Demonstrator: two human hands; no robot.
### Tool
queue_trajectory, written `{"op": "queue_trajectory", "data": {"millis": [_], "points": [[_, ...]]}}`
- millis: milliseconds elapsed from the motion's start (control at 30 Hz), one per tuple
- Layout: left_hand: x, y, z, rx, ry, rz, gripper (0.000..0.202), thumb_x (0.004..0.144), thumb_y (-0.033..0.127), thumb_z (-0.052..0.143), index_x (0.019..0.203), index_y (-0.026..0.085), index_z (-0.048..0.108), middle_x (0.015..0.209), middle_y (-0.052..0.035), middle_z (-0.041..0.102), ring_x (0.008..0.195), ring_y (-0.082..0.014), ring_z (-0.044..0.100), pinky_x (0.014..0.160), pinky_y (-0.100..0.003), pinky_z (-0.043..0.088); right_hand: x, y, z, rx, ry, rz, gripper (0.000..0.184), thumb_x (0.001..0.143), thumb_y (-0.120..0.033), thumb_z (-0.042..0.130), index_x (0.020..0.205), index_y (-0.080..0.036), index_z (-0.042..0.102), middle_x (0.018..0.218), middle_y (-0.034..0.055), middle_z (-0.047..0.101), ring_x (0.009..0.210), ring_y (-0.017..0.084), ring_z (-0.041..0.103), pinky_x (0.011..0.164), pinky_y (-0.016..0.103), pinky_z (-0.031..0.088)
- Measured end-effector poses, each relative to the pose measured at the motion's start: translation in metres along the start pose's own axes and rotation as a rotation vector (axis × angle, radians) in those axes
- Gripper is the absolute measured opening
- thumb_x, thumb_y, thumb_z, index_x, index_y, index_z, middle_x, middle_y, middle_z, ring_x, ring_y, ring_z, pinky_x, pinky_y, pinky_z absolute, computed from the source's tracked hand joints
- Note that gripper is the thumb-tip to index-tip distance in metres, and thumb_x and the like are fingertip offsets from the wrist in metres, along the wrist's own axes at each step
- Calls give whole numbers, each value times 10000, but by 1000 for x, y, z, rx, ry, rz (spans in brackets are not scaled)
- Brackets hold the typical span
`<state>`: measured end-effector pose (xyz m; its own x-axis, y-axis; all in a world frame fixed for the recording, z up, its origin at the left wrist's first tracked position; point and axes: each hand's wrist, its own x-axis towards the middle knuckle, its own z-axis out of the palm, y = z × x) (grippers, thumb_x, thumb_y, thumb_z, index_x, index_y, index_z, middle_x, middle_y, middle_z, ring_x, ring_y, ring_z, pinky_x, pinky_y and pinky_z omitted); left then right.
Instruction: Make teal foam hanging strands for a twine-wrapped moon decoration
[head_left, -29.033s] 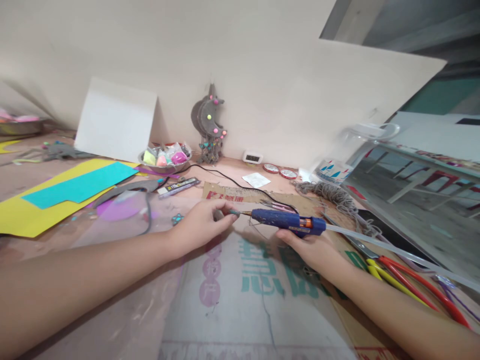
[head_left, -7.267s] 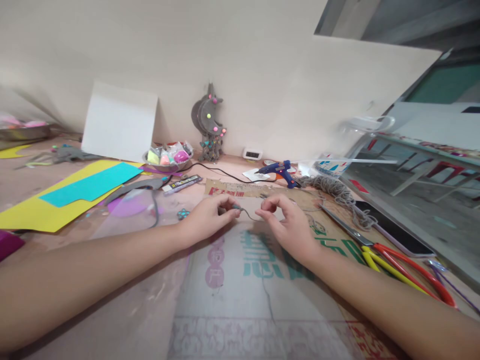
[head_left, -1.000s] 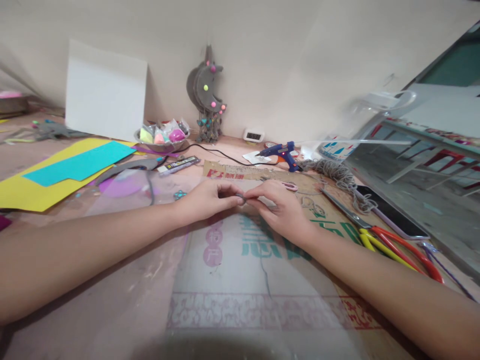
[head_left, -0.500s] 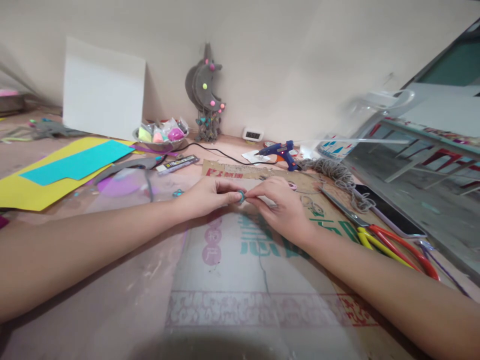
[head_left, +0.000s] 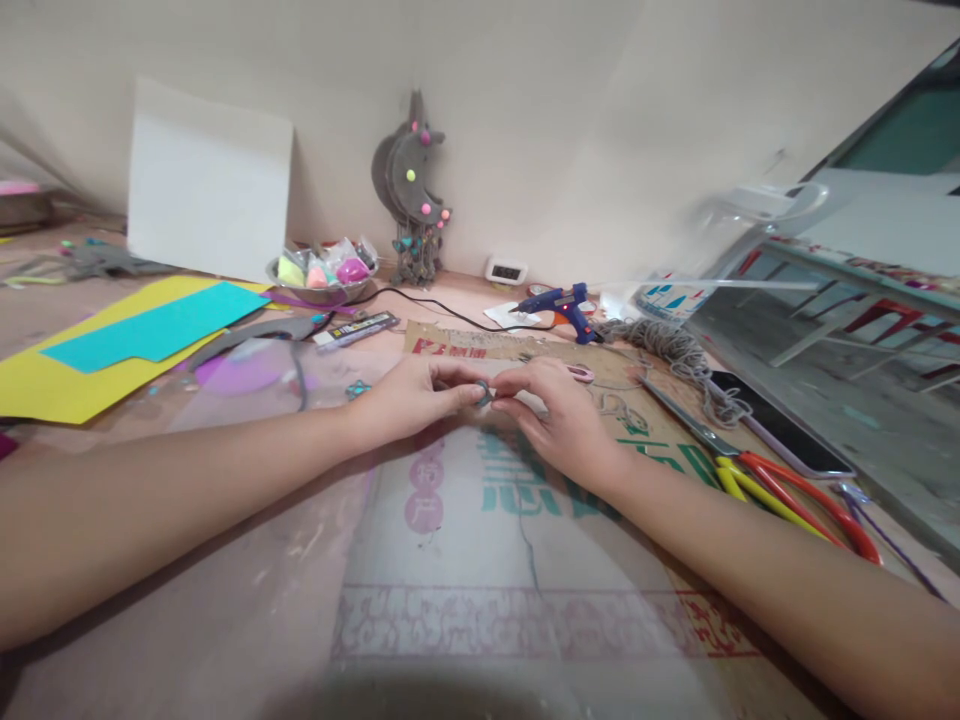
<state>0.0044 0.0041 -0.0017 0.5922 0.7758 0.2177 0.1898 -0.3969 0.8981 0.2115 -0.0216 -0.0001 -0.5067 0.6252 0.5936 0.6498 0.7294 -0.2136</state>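
My left hand pinches a small round piece between thumb and forefinger; it looks grey-teal, and the fingers cover most of it. Against its right edge, my right hand has thumb and fingertips pressed together, and what lies between them is too small to make out. Both hands are above a printed cardboard sheet with clear plastic over it. Just left of my left hand lies a small teal ornament. A thin dark strand runs down the sheet below the hands.
Scissors, a phone and grey yarn lie at right. Behind are a blue glue gun, a clear jug and a bowl of coloured clay. A grey moon ornament stands against the wall. Yellow foam sheet lies left.
The small piece has turned slightly in my fingers: its bright teal face shows less, and it looks greyer. Both hands stay nearly in place.
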Motion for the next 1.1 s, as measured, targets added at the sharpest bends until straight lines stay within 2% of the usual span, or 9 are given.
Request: {"op": "queue_trajectory", "data": {"millis": [133,300,400,567,867,1100], "points": [[0,2,1,-3,38,-13,227,855,274,562,1006,156,683,978,-48,724,851,-156,649,767,-264,493,-1,-1,0,8,-58,25,273,870,-286,596,1135,-239,555,908,33,672,878,214,595,796,364,428],[0,5,2,7,113,-68,232,852,294,565,987,131,660,969,-70,708,834,-154,638,748,-260,488,-1,-2,-3,90,51,52,375,884,-300,572,1241,-230,482,1016,59,633,942,206,590,877,392,436],[-1,6,2,96,136,-60,209,850,308,566,942,144,659,892,-48,701,783,-150,626,726,-265,482,0,-2,-4,104,75,91,267,913,-287,524,1173,-227,546,1020,65,635,957,202,589,867,381,453],[-4,8,2,187,122,14,184,860,295,545,924,164,656,897,-25,700,808,-152,621,749,-272,474,2,-1,-3,54,89,45,152,911,-283,534,962,-217,661,955,57,658,923,199,600,836,364,454],[-7,11,4,348,162,119,139,849,279,578,888,189,676,863,-5,704,804,-149,610,767,-264,459,2,-1,-2,36,75,-14,114,879,-286,585,866,-214,673,867,39,670,842,186,605,789,352,438],[-7,8,6,376,148,112,121,833,282,600,877,190,665,844,1,702,768,-141,610,740,-256,461,2,-2,-3,19,74,10,128,893,-287,563,839,-222,658,834,28,671,822,184,595,784,353,425]]}}
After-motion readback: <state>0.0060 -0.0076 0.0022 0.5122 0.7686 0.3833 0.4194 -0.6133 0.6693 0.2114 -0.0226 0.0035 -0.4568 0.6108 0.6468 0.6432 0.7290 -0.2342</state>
